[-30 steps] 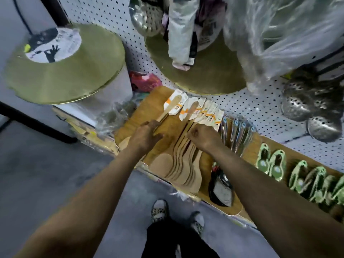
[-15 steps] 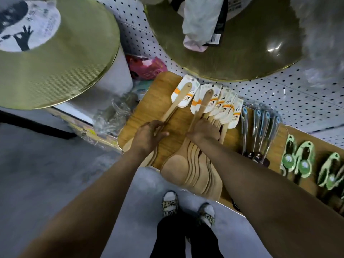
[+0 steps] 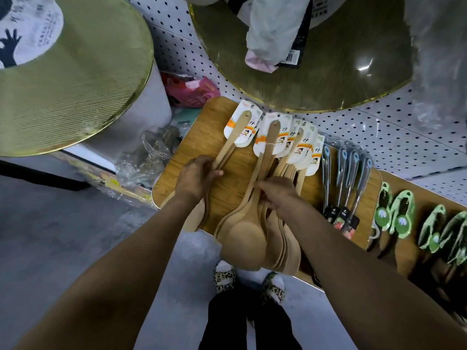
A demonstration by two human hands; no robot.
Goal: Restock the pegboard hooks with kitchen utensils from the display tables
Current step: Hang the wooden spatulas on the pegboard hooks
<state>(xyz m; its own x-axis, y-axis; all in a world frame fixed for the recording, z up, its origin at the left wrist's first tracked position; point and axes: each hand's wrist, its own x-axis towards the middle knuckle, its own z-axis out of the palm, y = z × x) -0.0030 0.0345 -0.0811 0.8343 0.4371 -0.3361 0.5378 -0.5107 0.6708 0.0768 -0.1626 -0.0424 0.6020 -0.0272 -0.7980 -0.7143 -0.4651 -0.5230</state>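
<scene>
Nearest the camera, two feet in leopard-print slippers (image 3: 224,277) are standing on the grey floor (image 3: 63,236) below the bench (image 3: 222,114). Above them, the broad ends of a fanned stack of wooden rice spoons (image 3: 242,238) are overhanging the near edge of the wooden bench. The right hand (image 3: 279,195) is lying across the handles of this stack, its fingers curling round them in a grip. Just to its left, the left hand (image 3: 195,176) is curling round the handles of a smaller bunch of wooden spoons (image 3: 228,147), which is lying apart from the main stack. The carded labels (image 3: 285,142) at the far ends of the handles are lying on the bench near the white pegboard (image 3: 379,127). To the right, metal utensils with blue-tipped handles (image 3: 347,173) are lying side by side, and green-carded items (image 3: 401,210) beyond them. Farthest, two round gold boards (image 3: 75,79) are leaning by the pegboard.
</scene>
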